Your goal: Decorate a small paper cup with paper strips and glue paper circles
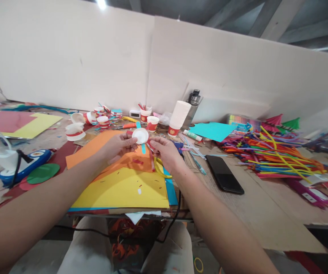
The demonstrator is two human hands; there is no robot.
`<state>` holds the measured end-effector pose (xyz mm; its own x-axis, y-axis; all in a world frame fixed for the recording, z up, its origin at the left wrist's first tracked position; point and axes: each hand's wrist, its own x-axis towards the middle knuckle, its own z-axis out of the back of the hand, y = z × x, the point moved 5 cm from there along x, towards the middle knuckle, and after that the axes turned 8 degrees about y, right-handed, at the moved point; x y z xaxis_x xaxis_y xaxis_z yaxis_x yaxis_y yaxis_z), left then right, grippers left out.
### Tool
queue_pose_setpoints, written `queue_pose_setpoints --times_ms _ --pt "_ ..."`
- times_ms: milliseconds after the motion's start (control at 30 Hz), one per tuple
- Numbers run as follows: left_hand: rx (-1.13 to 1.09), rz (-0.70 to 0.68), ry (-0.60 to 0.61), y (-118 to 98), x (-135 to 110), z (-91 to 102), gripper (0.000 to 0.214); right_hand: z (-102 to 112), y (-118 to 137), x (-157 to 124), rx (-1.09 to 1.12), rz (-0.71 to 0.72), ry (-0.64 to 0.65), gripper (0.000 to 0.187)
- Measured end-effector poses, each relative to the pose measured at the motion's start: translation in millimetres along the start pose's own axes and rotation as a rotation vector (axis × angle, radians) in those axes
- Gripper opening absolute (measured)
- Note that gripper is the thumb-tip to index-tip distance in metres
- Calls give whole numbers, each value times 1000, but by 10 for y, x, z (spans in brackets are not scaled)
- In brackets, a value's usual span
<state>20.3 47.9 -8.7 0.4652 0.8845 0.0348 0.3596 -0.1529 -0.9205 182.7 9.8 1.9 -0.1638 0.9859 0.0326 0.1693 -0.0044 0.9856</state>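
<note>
Head view: the left hand (121, 146) and the right hand (164, 153) hold a cut-down paper cup (140, 136) between them by its sides, fingertips pinching it, its white round face toward the camera and light-blue strips showing above and below. The cup is held above an orange paper sheet (88, 150), which overlaps a yellow paper sheet (124, 192) near the table's front edge. Behind the hands, toward the white wall panel (209, 68), a leaning stack of paper cups (179, 116) stands beside a dark bottle (192, 110). Right of the right hand lie a black smartphone (223, 174) and, farther over, a heap of multicoloured pipe cleaners (269, 154). Left of the left hand, a green paper disc (43, 173) lies near a blue power strip (24, 166).
</note>
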Motion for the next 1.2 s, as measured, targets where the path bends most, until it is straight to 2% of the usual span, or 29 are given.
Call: queue_pose_setpoints --times_ms 100,233,533,800,1100,1200 --pt "-11 -8 -5 -7 9 18 39 47 0 5 36 21 -44 27" --pt "-3 -9 -14 -8 23 50 39 84 30 -4 52 55 -118 29" --pt "5 -22 -18 -14 2 15 40 12 0 31 82 117 -54 41" --pt "34 -12 0 -6 -6 0 42 36 -7 44 46 101 -80 38" --pt "21 -18 14 -15 -11 -2 36 13 36 14 51 86 -41 38" --pt "13 -15 2 -29 -15 0 34 64 47 13 88 85 -87 33"
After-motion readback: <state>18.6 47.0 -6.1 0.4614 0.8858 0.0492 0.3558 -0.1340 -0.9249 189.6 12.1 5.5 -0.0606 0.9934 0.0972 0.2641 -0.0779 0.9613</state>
